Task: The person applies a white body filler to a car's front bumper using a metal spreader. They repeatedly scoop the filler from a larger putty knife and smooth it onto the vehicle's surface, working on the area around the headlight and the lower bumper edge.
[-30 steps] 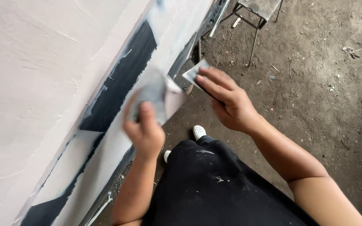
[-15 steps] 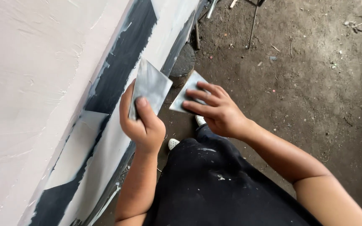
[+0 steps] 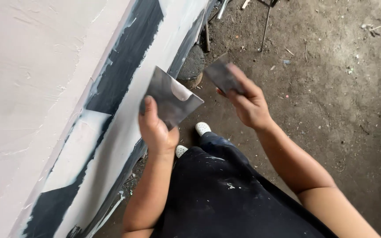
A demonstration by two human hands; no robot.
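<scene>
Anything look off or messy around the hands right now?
Nothing alarming. The left hand holds a metal plate with a putty dab; the right hand holds a smaller blade. The panel shows uneven dark bare patches.

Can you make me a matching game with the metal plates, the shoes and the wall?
Things:
1. larger metal plate
2. smaller metal plate
3. white shoes
4. wall

Places or states:
A. on the dirt floor, below both hands
B. held in the left hand, a dab of pale putty on it
C. on the left, pale coating with dark bare patches
D. held in the right hand

Pairs: 1-B, 2-D, 3-A, 4-C
</scene>
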